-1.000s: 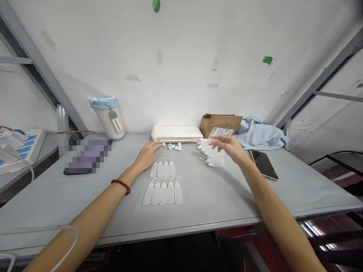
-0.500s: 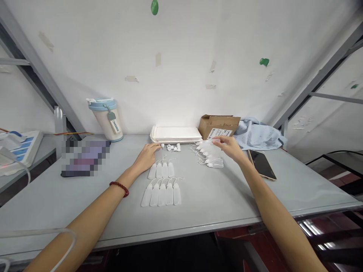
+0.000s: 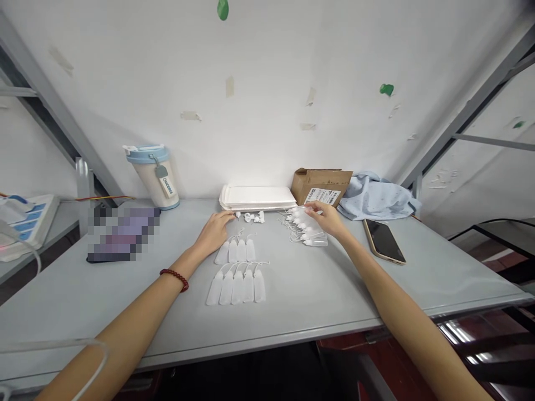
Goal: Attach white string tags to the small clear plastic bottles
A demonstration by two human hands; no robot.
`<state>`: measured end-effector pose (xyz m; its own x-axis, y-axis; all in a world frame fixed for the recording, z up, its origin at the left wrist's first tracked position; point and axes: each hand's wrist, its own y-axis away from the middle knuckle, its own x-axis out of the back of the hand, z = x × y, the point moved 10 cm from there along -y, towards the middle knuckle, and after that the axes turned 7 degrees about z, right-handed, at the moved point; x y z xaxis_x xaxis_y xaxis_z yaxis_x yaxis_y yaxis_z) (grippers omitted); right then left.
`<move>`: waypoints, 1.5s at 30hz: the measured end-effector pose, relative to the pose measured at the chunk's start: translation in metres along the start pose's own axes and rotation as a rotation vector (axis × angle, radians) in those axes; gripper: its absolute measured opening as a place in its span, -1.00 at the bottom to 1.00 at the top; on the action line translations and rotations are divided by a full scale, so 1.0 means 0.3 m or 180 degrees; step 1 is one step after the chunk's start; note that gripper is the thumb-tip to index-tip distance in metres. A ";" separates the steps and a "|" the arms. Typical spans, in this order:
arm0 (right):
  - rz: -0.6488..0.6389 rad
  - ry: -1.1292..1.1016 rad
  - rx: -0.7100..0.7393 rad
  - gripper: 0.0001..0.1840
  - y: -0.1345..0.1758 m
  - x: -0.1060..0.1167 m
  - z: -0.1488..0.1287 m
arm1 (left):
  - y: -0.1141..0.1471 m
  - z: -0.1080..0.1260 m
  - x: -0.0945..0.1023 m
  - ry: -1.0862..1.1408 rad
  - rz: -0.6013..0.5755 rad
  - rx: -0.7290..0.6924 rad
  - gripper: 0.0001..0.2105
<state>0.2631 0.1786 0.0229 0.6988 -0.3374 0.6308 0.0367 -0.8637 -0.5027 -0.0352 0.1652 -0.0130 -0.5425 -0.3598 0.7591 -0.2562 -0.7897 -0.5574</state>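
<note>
Head view of a grey table (image 3: 317, 295) with both forearms extended. The right hand (image 3: 328, 218), fingers curled, pinches one small white bottle (image 3: 301, 212) at the top of a loose pile of small bottles (image 3: 307, 229); compared with a second ago this hand has come lower and slightly leftward, closer to the tabletop and the pile. The left hand (image 3: 214, 231) lies palm-down and relaxed on the table, fingers loosely spread and gripping nothing, its fingertips beside a few loose caps (image 3: 254, 217); its place is little changed. Just right of the left hand lies a short row of four bottles (image 3: 237, 250), and nearer the viewer a second row of five bottles (image 3: 236, 285), both well apart from the right hand. Behind the caps sits a flat white lidded tray (image 3: 258, 197); to its right a cardboard box (image 3: 321, 185) and a pale blue cloth (image 3: 376, 197). A phone (image 3: 383, 240) lies right of the pile. A blue-lidded cup (image 3: 152, 175) stands at far left.
</note>
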 end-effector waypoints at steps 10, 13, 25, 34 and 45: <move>0.0087 0.0273 0.0036 -0.71 0.005 0.018 -0.007 | 0.001 -0.011 0.008 -0.0074 0.0052 0.0129 -0.62; 0.0118 0.0350 0.0138 -0.73 0.006 0.024 -0.019 | 0.003 -0.011 0.009 -0.0097 0.0030 0.0161 -0.62; 0.0174 0.0496 0.0362 -0.73 0.009 0.023 -0.027 | -0.001 0.002 0.039 -0.0154 0.0011 0.0267 -0.72; 0.0344 0.0776 0.0763 -0.69 0.033 0.031 -0.108 | -0.003 0.025 0.117 -0.0028 0.0411 0.0515 -0.72; -0.0218 -0.0323 0.0969 -0.83 0.157 -0.040 -0.385 | 0.043 0.103 0.128 0.1470 0.0385 0.1358 -0.76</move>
<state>0.1739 0.0985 0.0600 0.7544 -0.2301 0.6148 0.2872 -0.7264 -0.6244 -0.0348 0.1258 0.0193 -0.8608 -0.2827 0.4231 0.1178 -0.9196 -0.3749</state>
